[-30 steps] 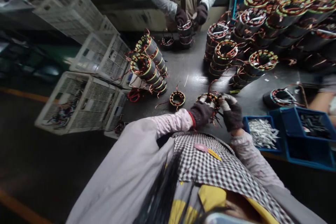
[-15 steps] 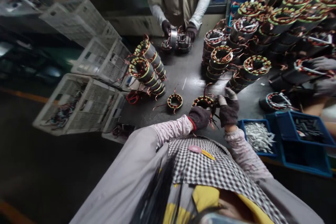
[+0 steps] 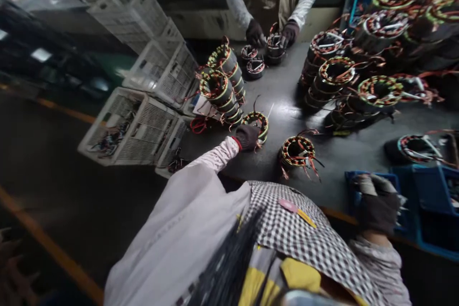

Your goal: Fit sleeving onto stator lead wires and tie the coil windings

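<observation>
My left hand (image 3: 247, 137), in a dark glove with a red cuff, grips the near side of a wire-wound stator (image 3: 261, 122) on the table. Its fingertips are partly hidden by the glove and the ring. Right of it stands another stator (image 3: 297, 150) with copper windings and loose leads, untouched. Over at the right, my right hand (image 3: 378, 203) reaches into a blue bin (image 3: 353, 181) of small white pieces, which it mostly covers. Its fingers are bent and close together; whatever lies between them is hidden.
Stacked stators (image 3: 220, 93) stand left of centre, and more stacks (image 3: 333, 76) fill the right. Across the table a co-worker's gloved hands (image 3: 289, 32) handle a stator. White plastic crates (image 3: 118, 129) are piled at the left. Other blue bins (image 3: 435, 191) sit at the right edge.
My left hand has left the nearer stator and moved left onto the other one. My right hand has gone from the nearer stator to the blue bin. The co-worker's parts now stand upright. The view has shifted.
</observation>
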Available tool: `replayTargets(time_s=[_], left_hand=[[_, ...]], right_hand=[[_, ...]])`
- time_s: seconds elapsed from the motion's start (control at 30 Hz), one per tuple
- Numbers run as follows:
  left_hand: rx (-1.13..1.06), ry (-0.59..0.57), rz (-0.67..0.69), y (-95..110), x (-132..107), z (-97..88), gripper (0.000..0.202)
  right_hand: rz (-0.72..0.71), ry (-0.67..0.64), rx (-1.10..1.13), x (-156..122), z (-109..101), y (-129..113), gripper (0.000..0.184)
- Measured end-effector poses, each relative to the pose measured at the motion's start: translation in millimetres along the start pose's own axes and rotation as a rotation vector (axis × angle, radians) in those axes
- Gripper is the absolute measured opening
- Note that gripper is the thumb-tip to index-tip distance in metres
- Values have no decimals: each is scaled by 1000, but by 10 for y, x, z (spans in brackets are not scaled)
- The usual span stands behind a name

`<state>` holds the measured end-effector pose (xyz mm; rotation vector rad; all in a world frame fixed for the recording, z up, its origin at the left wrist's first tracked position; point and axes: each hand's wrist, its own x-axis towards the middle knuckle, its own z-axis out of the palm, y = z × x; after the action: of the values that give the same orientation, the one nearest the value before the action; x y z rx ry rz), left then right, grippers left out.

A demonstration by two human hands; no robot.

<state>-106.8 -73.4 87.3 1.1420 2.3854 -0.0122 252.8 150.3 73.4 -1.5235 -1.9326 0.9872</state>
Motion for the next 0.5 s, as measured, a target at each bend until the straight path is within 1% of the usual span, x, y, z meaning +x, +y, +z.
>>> replayTargets(time_s=[0.03,0.07,0.1,0.17,0.23,0.27,0.3,0.37,0.4,0.43,0.47,0.5], left_hand=[[17,-34,2,-36,40,56,46],[19,-64,8,-59,74,109,44],[14,-84,7,-77,98,149,42],[8,-108,5,-111,110,159,40],[5,-95,14,-140,70,60,41],[1,-61,11,-139,34,-18,42],[-17,-1,7,-115,-9,-100,45],[-111,144,21,22,-100,-227,52],[-182,187,64,140,-140,-253,55],[-253,185,138,285,-171,-249,56],[-304,137,236,449,-189,-219,56],[-314,51,337,622,-193,-169,56]], right_hand=[[-3,-24,-28,-12,28,-91,27],[-36,-49,-45,-6,82,-193,28],[-107,-80,-57,16,158,-297,28],[-326,-179,-94,87,360,-479,29],[-527,-315,-185,153,590,-610,28],[-591,-393,-251,174,700,-659,26],[-627,-471,-322,187,801,-700,25],[-648,-596,-449,206,965,-760,24],[-644,-632,-494,223,1025,-779,24],[-637,-654,-520,251,1070,-792,24],[-631,-677,-530,293,1102,-798,23],[-625,-710,-525,346,1123,-798,21]])
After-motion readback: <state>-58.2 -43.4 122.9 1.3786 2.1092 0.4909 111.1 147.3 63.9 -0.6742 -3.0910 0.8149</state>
